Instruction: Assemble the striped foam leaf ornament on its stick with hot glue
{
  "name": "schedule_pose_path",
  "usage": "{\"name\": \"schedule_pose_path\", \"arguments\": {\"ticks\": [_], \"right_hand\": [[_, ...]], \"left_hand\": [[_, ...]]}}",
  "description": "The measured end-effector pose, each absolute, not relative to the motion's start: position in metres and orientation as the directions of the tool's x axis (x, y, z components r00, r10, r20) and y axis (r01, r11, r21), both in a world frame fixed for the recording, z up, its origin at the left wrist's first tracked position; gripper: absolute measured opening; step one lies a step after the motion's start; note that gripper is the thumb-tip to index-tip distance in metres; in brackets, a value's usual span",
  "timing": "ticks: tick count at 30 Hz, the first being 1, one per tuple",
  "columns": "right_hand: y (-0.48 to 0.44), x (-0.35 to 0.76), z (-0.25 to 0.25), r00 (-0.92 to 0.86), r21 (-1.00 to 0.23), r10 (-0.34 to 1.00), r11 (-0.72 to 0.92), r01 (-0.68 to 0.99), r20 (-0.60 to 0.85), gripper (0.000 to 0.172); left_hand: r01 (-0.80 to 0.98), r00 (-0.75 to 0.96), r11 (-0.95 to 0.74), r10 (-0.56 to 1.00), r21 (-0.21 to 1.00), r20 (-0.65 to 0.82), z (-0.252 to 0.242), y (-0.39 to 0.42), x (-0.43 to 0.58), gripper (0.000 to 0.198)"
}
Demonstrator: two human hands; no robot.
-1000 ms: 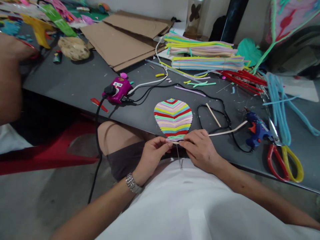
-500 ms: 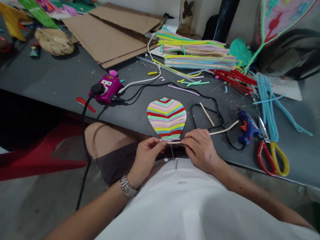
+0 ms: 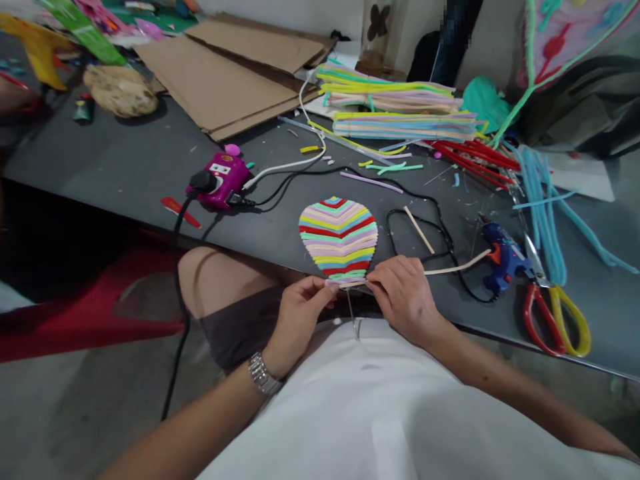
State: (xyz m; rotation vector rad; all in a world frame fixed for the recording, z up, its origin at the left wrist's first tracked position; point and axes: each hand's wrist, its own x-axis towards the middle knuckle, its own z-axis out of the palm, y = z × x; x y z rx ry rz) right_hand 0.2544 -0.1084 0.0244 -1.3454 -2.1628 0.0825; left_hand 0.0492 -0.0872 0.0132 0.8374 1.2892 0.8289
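A petal-shaped piece (image 3: 339, 237), covered in chevron rows of coloured pipe cleaners, lies at the table's front edge with its narrow end toward me. A thin wire stem (image 3: 352, 310) runs from that end toward my shirt. A cream pipe cleaner (image 3: 457, 269) crosses the narrow end, its long tail passing out beyond my right hand. My left hand (image 3: 305, 307) pinches at the left corner, thumb and finger closed on the strip and the piece's edge. With closed fingertips, my right hand (image 3: 404, 291) grips the cream pipe cleaner at the right corner.
At right are a blue glue gun (image 3: 503, 257), scissors (image 3: 545, 320) and blue pipe cleaners (image 3: 535, 213). Bundled pipe cleaners (image 3: 400, 125) and cardboard (image 3: 240, 73) lie behind. A purple power adapter (image 3: 220, 180) and black cord (image 3: 320, 171) are nearby. Another person's arm (image 3: 15, 97) shows at far left.
The cream strip now sits closer against the piece's narrow end, and its tail has swung slightly down and right. The whole view has shifted a little. More of the other person's arm shows.
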Motion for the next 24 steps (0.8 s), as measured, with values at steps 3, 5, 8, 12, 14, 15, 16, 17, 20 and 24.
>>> {"name": "schedule_pose_path", "arguments": {"ticks": [3, 5, 8, 12, 14, 15, 16, 17, 20, 24], "right_hand": [[-0.1076, 0.2547, 0.0233, -0.32, -0.351, 0.834, 0.495, 0.795, 0.45, 0.013], [-0.1072, 0.2551, 0.0224, -0.321, -0.353, 0.83, 0.5, 0.791, 0.457, 0.012], [-0.1069, 0.2559, 0.0211, -0.325, -0.352, 0.823, 0.509, 0.785, 0.465, 0.011], [-0.1073, 0.2569, 0.0208, -0.329, -0.36, 0.825, 0.512, 0.78, 0.46, 0.01], [-0.1075, 0.257, 0.0213, -0.334, -0.362, 0.824, 0.516, 0.776, 0.459, 0.01], [-0.1077, 0.2569, 0.0217, -0.336, -0.364, 0.823, 0.518, 0.774, 0.458, 0.01], [-0.1078, 0.2569, 0.022, -0.336, -0.366, 0.823, 0.519, 0.773, 0.457, 0.01], [-0.1079, 0.2568, 0.0221, -0.335, -0.369, 0.824, 0.518, 0.772, 0.456, 0.01], [-0.1081, 0.2566, 0.0219, -0.333, -0.371, 0.827, 0.515, 0.773, 0.454, 0.01], [-0.1079, 0.2557, 0.0211, -0.325, -0.367, 0.833, 0.502, 0.783, 0.447, 0.011]], "left_hand": [[-0.06, 0.103, 0.47, 0.88, 0.881, -0.463, 0.013, -0.0877, 0.0486, 0.028], [-0.064, 0.103, 0.467, 0.882, 0.882, -0.46, 0.0122, -0.0879, 0.0481, 0.028], [-0.065, 0.107, 0.461, 0.885, 0.885, -0.453, 0.0111, -0.0879, 0.0478, 0.029], [-0.068, 0.111, 0.459, 0.886, 0.886, -0.451, 0.0108, -0.0877, 0.0482, 0.028], [-0.075, 0.113, 0.457, 0.887, 0.886, -0.448, 0.0105, -0.0877, 0.0483, 0.027], [-0.077, 0.114, 0.456, 0.888, 0.887, -0.446, 0.0103, -0.0879, 0.0483, 0.027], [-0.078, 0.115, 0.454, 0.889, 0.888, -0.444, 0.0101, -0.0881, 0.0482, 0.026], [-0.078, 0.114, 0.452, 0.89, 0.889, -0.442, 0.0098, -0.0883, 0.048, 0.026], [-0.075, 0.106, 0.444, 0.894, 0.893, -0.436, 0.0095, -0.0889, 0.0477, 0.026], [-0.066, 0.097, 0.446, 0.893, 0.893, -0.439, 0.0107, -0.089, 0.048, 0.027]]}}
